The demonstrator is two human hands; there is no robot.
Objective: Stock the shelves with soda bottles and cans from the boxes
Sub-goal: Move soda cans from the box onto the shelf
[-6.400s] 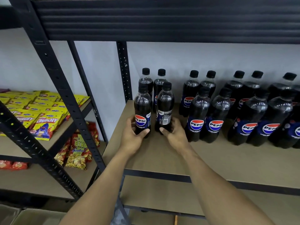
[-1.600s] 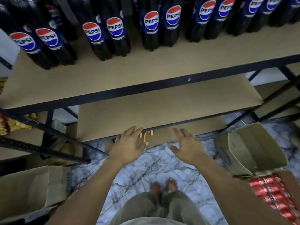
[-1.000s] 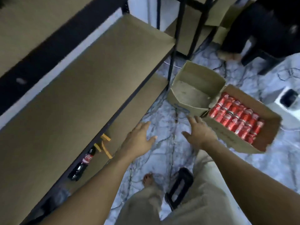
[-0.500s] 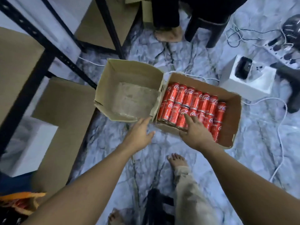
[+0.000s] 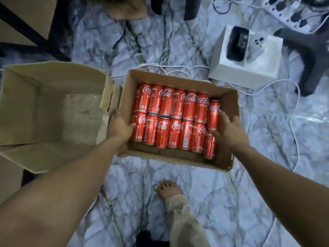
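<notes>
1. The cans (image 5: 175,118) lie on their sides in the open cardboard box (image 5: 178,155), which sits on the marble floor (image 5: 204,193) just past your bare foot (image 5: 167,190). An empty box (image 5: 53,107) touches its left side.
2. There are two rows, near and far. Each can's long axis runs near to far and leans a little to the right. The right-hand column sits slightly nearer than the rest.
3. Your left hand (image 5: 120,124) is inside the left wall with its thumb on the near-left can (image 5: 139,129). Its fingers drop out of sight beside that can, so I cannot tell whether it has a grip.
4. Your right hand (image 5: 231,129) curves over the right-hand column, fingers by the far can and thumb touching the near one. I cannot tell whether it has closed on either.
5. Full cans should feel heavy for their size. They are stiff along the barrel, smooth, and prone to roll once a neighbour is lifted out.
6. Wrap your hand around the middle of the barrel rather than pinching the rims, and start with the end cans, where your fingers have room.
7. Mind the white cables (image 5: 292,122) and the white box (image 5: 249,72) far right when you turn.
</notes>
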